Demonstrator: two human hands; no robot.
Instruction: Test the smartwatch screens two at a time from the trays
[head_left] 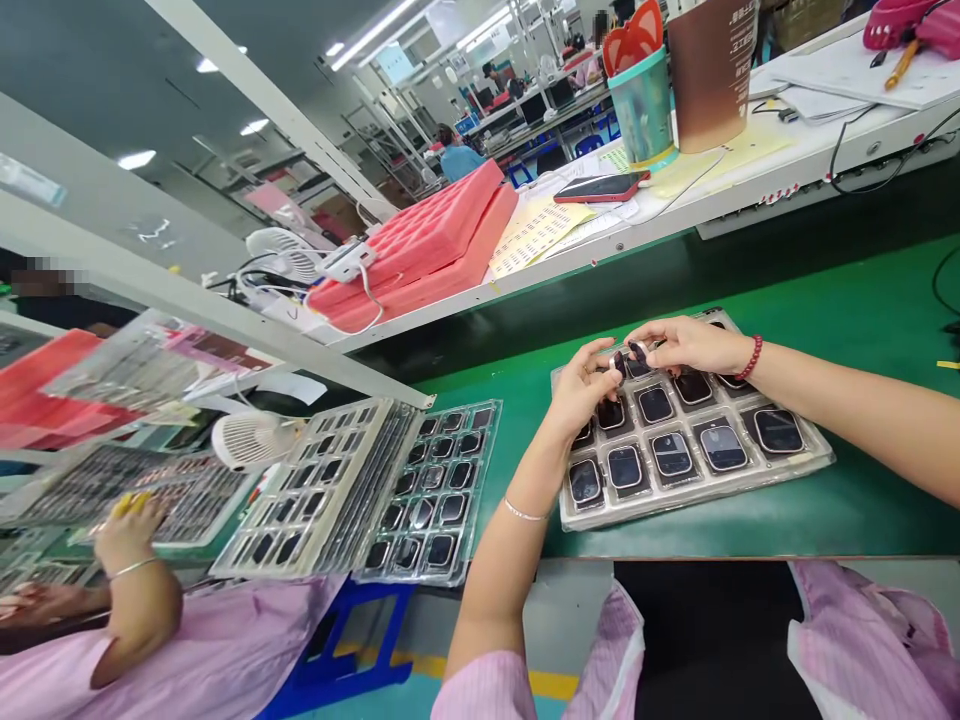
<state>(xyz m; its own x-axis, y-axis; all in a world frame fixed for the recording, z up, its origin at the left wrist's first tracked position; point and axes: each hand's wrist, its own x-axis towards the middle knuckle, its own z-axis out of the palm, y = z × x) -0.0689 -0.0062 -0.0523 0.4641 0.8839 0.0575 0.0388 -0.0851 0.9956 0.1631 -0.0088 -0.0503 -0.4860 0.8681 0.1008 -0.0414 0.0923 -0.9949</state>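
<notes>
A clear plastic tray (675, 492) lies on the green mat, its pockets filled with several square dark pieces with silvery rims. Over its back left part, my left hand (583, 385) pinches a small dark part with a pale rim (616, 366) between thumb and fingers. Just to its right, my right hand (686, 347) has its fingers closed on another small dark part (637, 352). The two parts are held close together, slightly above the tray. Fine detail on them is too small to tell.
Left of my arm stand a flat tray of square pieces (433, 477) and a tall stack of trays (330, 470). A white shelf (600, 250) with a phone (600, 188), cups and red foam (442, 225) runs behind. At left, a co-worker's hand (127, 525) is over other trays.
</notes>
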